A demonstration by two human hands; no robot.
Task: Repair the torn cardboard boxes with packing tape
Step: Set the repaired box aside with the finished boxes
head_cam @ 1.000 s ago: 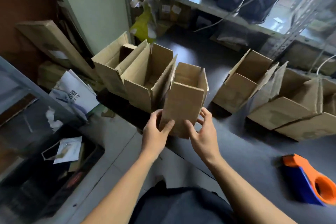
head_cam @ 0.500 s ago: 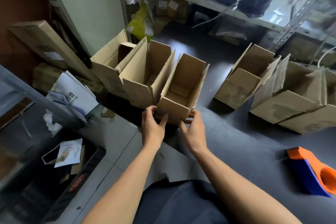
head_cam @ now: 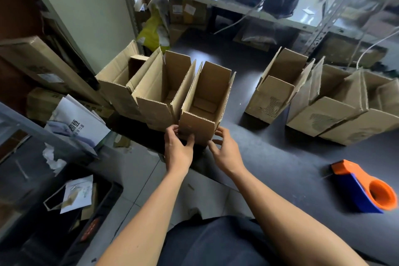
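— Where's the box (head_cam: 201,112) in hand?

— Upright at the near-left edge of the dark counter (head_cam: 280,170), open top toward us, flaps standing up, its left wall touching the next open box (head_cam: 159,97) in a row of three. The left hand (head_cam: 178,150) pinches the near lower corner, thumb on the front face and fingers curled round the left side. The right hand (head_cam: 226,155) sits at the right lower corner with its fingers loosely spread; fingertips seem to touch the cardboard, but I cannot tell whether that grip actually closes on it.

— So which step?

— I'd judge it is being set into the row, its mending done or not needed (no tape or tear shows from here). No tape is being laid now.

— And next?

— Likely one of the boxes (head_cam: 278,95) to the right, well apart from the row. The tape dispenser (head_cam: 362,188), blue with an orange core, lies on its side near the right edge, so the right hand would have to let go and reach across.

— The room?

— Cluttered: a metal shelf (head_cam: 226,4) behind, a yellow bag (head_cam: 152,32), papers (head_cam: 75,123) and a dark bin (head_cam: 92,222) low on the left, over pale floor tiles (head_cam: 138,170).
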